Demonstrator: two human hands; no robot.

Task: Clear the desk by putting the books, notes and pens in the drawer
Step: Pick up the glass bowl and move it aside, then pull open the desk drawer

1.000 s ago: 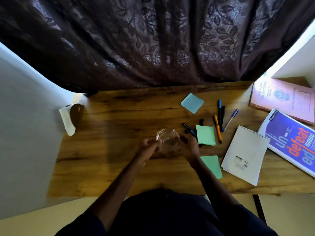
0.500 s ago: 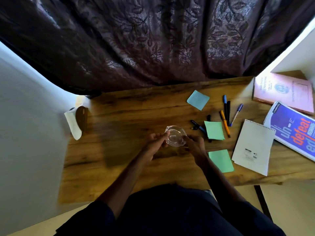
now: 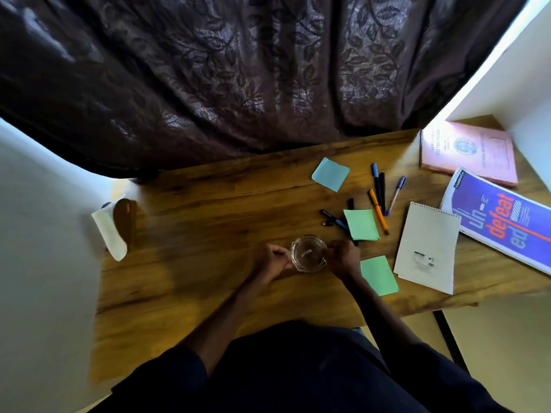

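The left hand (image 3: 272, 260) and the right hand (image 3: 343, 257) are each curling their fingers against the rim of a small glass dish (image 3: 308, 254), one on either side. The dish is sitting on the desk (image 3: 208, 222) or just above it; which one is not showing. Something small and pale is lying inside it, too blurred to name. To do this step well, the person is needing to hold the dish level, park it away from the papers, and free both hands for the real work.

That work is waiting to the right. Pens (image 3: 379, 211) are lying in a loose cluster beside a green note (image 3: 361, 224), and a second green note (image 3: 378, 275) is lying just beside the right wrist. A blue note (image 3: 330, 174) is lying farther back. A white notepad (image 3: 426, 248), a blue magazine (image 3: 504, 225) and a pink book (image 3: 468, 153) are crowding the corner. The drawer is not showing anywhere, the magazine is running off the frame's edge, and one dark pen is hiding partly under the first green note
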